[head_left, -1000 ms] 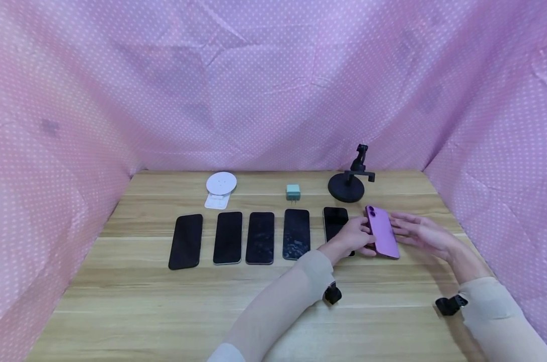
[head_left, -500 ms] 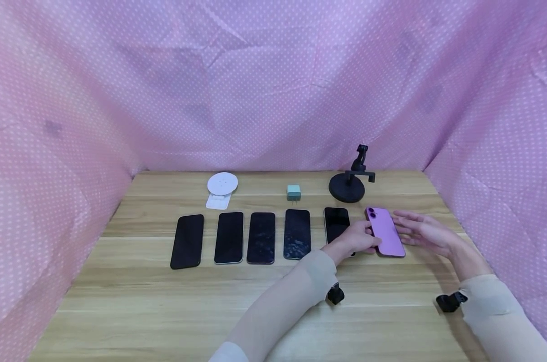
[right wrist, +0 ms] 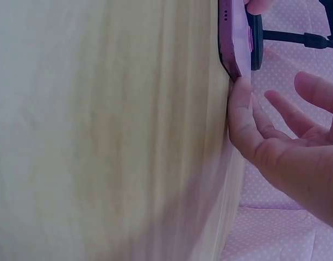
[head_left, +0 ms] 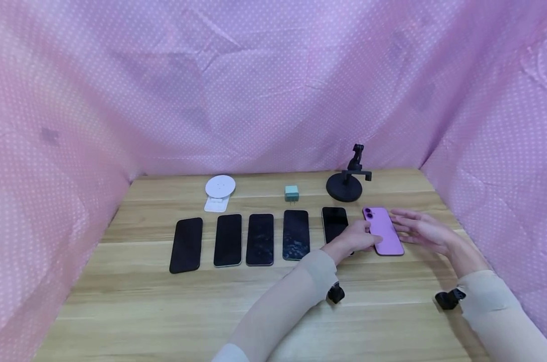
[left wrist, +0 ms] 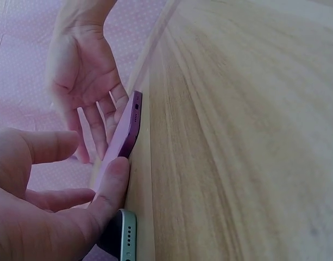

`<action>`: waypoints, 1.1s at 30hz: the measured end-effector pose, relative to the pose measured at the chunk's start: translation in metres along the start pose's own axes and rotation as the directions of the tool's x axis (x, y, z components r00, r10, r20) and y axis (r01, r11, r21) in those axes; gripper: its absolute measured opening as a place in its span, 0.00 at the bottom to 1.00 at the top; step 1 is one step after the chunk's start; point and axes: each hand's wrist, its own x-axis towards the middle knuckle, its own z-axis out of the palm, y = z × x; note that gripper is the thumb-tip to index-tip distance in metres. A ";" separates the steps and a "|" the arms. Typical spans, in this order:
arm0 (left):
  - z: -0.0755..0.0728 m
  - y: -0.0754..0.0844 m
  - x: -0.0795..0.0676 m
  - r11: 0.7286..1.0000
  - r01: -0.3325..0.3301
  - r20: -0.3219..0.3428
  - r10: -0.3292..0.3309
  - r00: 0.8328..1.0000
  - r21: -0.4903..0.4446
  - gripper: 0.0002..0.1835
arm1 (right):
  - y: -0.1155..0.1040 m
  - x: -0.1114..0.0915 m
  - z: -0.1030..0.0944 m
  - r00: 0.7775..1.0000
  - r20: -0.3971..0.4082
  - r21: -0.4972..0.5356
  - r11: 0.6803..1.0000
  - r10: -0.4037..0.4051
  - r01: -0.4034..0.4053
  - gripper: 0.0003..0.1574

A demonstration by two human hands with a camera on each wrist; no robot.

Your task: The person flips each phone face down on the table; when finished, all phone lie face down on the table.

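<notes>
Both arms are covered by long, close-fitting sleeves in a pale beige, smooth and plain, ending at the wrists with soft folds in the cloth. A small black camera mount is strapped under each wrist, a dark blocky piece below the cuff. The left hand (head_left: 356, 237) and the right hand (head_left: 420, 230) are bare, with no rings, watch or gloves.

The left hand (head_left: 352, 237) covers the near end of the black phone (head_left: 334, 221) and the purple phone's (head_left: 383, 231) left edge. In the right wrist view, the stand (right wrist: 286, 35) at 1 o'clock is cut by the top edge. The charger's (head_left: 292, 192) prongs are too small to tell.
</notes>
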 end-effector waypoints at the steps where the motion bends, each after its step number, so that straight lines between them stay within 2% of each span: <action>1: 0.000 0.000 0.000 1.000 0.007 -0.003 -0.007 1.000 0.002 0.31 | 0.000 0.000 0.000 1.000 -0.001 -0.004 1.000 -0.001 0.001 0.44; 7: -0.001 0.000 0.002 0.999 -0.014 0.030 0.016 0.999 -0.049 0.32 | 0.002 0.001 -0.003 1.000 -0.022 -0.046 0.999 -0.003 0.002 0.44; 12: -0.010 0.003 -0.004 0.998 -0.062 0.030 0.063 0.998 -0.021 0.33 | -0.004 -0.002 0.005 0.991 -0.104 -0.222 0.973 -0.082 0.058 0.44; 14: -0.019 0.004 -0.010 0.994 -0.108 0.037 0.108 0.993 0.001 0.33 | -0.008 -0.003 0.012 0.981 -0.143 -0.292 0.953 -0.130 0.084 0.43; 16: -0.032 0.006 -0.017 0.983 -0.176 0.042 0.175 0.984 0.044 0.33 | -0.015 -0.004 0.021 0.975 -0.157 -0.316 0.943 -0.158 0.102 0.43; 19: -0.055 0.007 -0.029 0.956 -0.261 0.032 0.259 0.965 0.132 0.32 | -0.021 -0.003 0.034 0.976 -0.122 -0.305 0.943 -0.180 0.135 0.43; 22: -0.078 0.005 -0.040 0.934 -0.295 0.023 0.297 0.955 0.200 0.32 | -0.024 0.002 0.047 0.979 -0.082 -0.272 0.949 -0.185 0.156 0.42; 25: -0.097 -0.002 -0.046 0.928 -0.284 0.017 0.288 0.957 0.240 0.32 | -0.024 0.012 0.060 0.983 -0.043 -0.233 0.959 -0.176 0.162 0.41; 27: -0.107 -0.009 -0.048 0.935 -0.259 0.015 0.263 0.965 0.241 0.34 | -0.023 0.020 0.069 0.986 -0.008 -0.201 0.966 -0.169 0.164 0.40; 30: -0.115 -0.019 -0.050 0.953 -0.200 0.007 0.204 0.979 0.226 0.35 | -0.022 0.033 0.081 0.991 0.034 -0.156 0.979 -0.131 0.135 0.41; 33: -0.119 -0.029 -0.049 0.974 -0.148 0.016 0.148 0.989 0.171 0.36 | -0.021 0.044 0.092 0.995 0.060 -0.116 0.990 -0.077 0.084 0.43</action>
